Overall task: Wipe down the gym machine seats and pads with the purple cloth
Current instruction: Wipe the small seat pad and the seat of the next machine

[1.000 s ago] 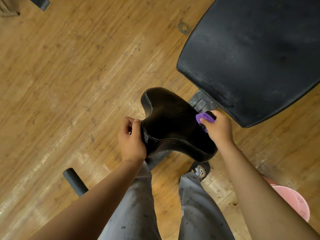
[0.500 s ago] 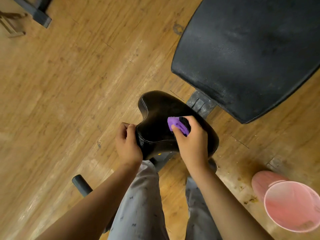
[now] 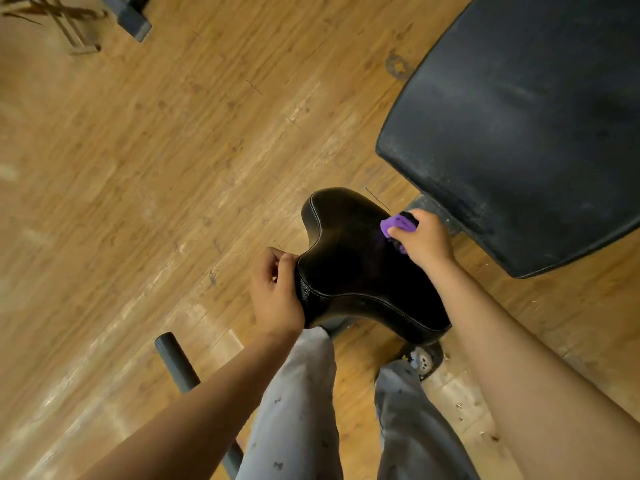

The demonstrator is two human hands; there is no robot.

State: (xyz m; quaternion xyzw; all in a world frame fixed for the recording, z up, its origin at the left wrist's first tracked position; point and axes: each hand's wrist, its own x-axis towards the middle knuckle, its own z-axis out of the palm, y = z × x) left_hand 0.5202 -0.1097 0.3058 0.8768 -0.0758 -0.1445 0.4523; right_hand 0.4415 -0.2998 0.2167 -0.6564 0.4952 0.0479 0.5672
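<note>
My right hand [image 3: 424, 242] has the purple cloth [image 3: 396, 225] bunched up tight, my fingers [image 3: 398, 232] curled round it so that only a wad sticks out past the thumb. I press that wad against the far right edge of the small black seat [image 3: 356, 265], close to where the grey metal bracket [image 3: 424, 204] runs off under the big pad [image 3: 519, 133]. My left hand [image 3: 277, 292] is at the near left side of the seat, by the notch in its outline, with the palm against the stitched side wall and the fingers folded in; it looks like a steadying grip on the edge, though I can't see how far the fingertips wrap round it. The seat is glossy and dark, with pale stitching along its rim. The big pad is up to the right, well above the floor, dull black with a dusty grey sheen. Below me are my grey patterned trousers [image 3: 294, 410] and a dark slipper [image 3: 420, 362] with a little cartoon face, just under the seat's near right corner. A grey bar [image 3: 176, 362] slants across the wooden floor [image 3: 173, 168] to my left, and there are crumbs scattered on the boards at lower right.
</note>
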